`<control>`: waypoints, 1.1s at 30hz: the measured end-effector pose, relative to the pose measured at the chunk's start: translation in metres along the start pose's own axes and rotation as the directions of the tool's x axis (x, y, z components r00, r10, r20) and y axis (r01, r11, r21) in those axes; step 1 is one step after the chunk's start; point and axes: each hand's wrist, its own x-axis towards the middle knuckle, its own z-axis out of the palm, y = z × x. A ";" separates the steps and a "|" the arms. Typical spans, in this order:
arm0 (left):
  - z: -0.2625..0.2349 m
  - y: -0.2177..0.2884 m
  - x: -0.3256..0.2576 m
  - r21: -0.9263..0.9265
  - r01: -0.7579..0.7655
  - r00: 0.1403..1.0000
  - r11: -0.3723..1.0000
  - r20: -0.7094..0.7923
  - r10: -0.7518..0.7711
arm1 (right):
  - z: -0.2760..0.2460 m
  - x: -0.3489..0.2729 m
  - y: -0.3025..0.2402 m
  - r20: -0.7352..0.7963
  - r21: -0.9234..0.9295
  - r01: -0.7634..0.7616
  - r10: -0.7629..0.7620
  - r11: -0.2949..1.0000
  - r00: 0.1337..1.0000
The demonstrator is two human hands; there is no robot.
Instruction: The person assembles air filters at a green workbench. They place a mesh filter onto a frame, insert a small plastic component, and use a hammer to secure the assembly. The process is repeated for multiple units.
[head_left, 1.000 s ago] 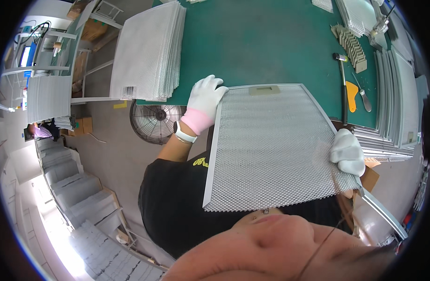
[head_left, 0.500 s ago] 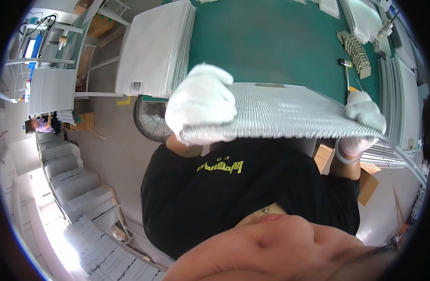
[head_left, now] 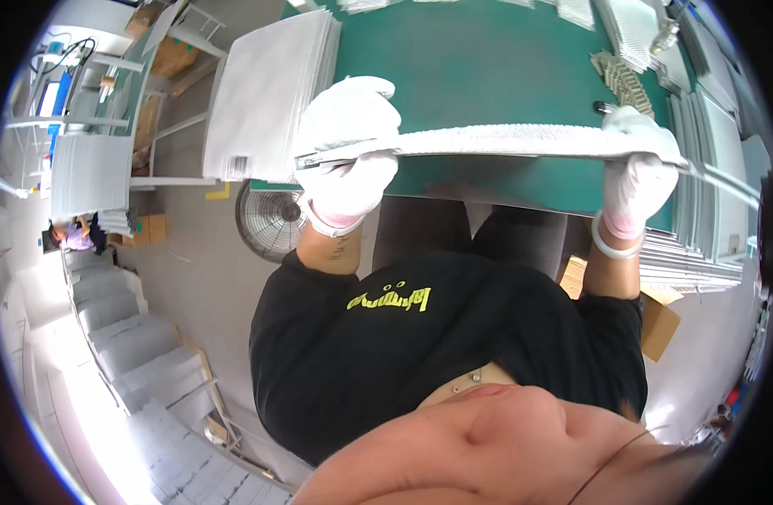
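A thin whitish panel (head_left: pixel 496 141) with a finely ribbed face is held up level across the front of the green table (head_left: pixel 479 76), seen nearly edge-on. My left hand (head_left: pixel 349 139), in a white glove, grips its left end, fingers above and palm below. At the opposite end my gloved right hand (head_left: pixel 640 164) is closed round the panel's edge. Just beyond that hand, the black end of a tool (head_left: pixel 603 107) shows; the hand and panel hide the rest. Left of the table's bare part lies a stack of similar panels (head_left: pixel 264 93).
A row of small beige pieces (head_left: pixel 624 87) lies at the table's far right. More panels (head_left: pixel 706 177) are stacked along the right side. A round floor fan (head_left: pixel 269 215) stands below the left corner. Another person (head_left: pixel 77 234) is far off at left.
The panel has risen away from my body and tipped from showing its ribbed face to nearly edge-on. Both hands moved with it, still gripping its ends.
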 end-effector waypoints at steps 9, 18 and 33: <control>0.011 -0.029 0.012 0.100 0.138 0.988 0.985 -0.081 -0.130 | 0.029 0.049 -0.014 -0.231 -0.370 0.151 -0.248 0.917 0.941; 0.018 -0.037 0.022 0.170 0.228 0.969 0.959 -0.132 -0.207 | -0.012 0.078 -0.038 0.219 -0.753 0.208 -0.061 0.625 0.974; 0.008 -0.036 0.017 0.176 0.102 0.994 0.979 0.013 -0.106 | -0.008 0.045 0.007 -0.057 -0.392 -0.149 0.137 0.908 0.989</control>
